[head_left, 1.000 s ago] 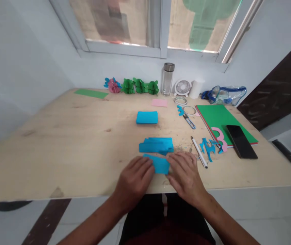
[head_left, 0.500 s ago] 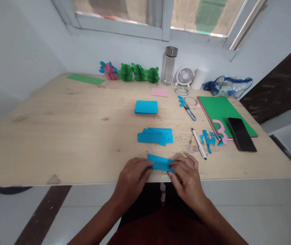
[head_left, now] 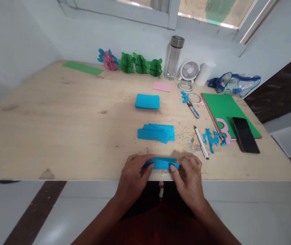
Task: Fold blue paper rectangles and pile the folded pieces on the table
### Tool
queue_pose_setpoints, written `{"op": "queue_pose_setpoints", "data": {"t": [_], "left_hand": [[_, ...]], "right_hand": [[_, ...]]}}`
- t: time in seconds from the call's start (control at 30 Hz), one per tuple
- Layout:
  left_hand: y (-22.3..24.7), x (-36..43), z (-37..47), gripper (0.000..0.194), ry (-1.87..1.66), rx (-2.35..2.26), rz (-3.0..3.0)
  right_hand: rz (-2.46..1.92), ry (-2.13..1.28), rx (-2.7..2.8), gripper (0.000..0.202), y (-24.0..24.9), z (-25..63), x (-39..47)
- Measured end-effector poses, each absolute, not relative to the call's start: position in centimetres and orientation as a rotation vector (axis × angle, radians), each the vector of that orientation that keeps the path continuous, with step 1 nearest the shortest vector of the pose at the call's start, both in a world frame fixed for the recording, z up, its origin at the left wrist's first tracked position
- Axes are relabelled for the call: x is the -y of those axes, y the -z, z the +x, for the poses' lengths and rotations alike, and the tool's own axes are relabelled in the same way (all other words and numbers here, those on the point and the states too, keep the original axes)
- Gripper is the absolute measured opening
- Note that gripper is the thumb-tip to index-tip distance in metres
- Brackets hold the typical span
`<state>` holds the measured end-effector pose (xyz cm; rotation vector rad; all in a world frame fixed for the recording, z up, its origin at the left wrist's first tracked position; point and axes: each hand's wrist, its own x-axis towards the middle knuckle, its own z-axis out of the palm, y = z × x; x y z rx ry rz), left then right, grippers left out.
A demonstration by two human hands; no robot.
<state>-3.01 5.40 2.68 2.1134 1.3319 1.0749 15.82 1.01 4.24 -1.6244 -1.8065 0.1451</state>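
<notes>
Near the front edge of the table, a partly folded piece of blue paper (head_left: 162, 164) lies between my two hands. My left hand (head_left: 135, 172) pinches its left end between thumb and fingers. At the other end, my right hand (head_left: 188, 173) grips the paper, with the thumb on the near side where an edge curls up. Just beyond the hands is a loose pile of folded blue paper strips (head_left: 155, 132). Farther back sits a neat stack of blue paper rectangles (head_left: 147, 101).
Right of the hands lie a white pen (head_left: 201, 143), blue paper scraps (head_left: 212, 139), thread snips (head_left: 193, 110) and a phone (head_left: 245, 135) on green sheets (head_left: 224, 105). Along the wall stand green paper figures (head_left: 140, 64), a glass bottle (head_left: 174, 59) and a small fan (head_left: 190, 70).
The blue paper has turned straighter to the table edge, and its near side is now lifted and folded over. Both thumbs have moved onto it. The camera view has tilted down slightly.
</notes>
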Motion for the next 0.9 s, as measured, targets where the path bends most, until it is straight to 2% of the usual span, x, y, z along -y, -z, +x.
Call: {"op": "queue_pose_setpoints", "data": {"t": [0.1, 0.33, 0.47, 0.63, 0.9], "left_hand": [[-2.8, -5.4, -2.9, 0.016, -1.105, -1.306, 2.163], [-2.4, -2.6, -2.4, 0.028, -1.339, -1.326, 2.473], [-1.2, -1.0, -2.1, 0.030, -1.164, -1.157, 2.637], [0.0, -0.7, -2.0, 0.040, -0.953, -1.176, 2.681], [0.3, -0.5, -2.0, 0.045, -0.888, -1.241, 2.710]], "right_hand": [[-1.646, -0.147, 1.798, 0.020, -4.3, 15.8, -1.1], [-1.697, -0.019, 1.816, 0.020, -3.7, 15.8, -1.7], [-1.751, 0.073, 1.885, 0.025, -3.7, 15.8, -2.2], [-1.775, 0.130, 1.940, 0.027, -3.7, 15.9, -2.7], [-1.722, 0.138, 1.950, 0.014, -3.6, 15.9, -3.0]]}}
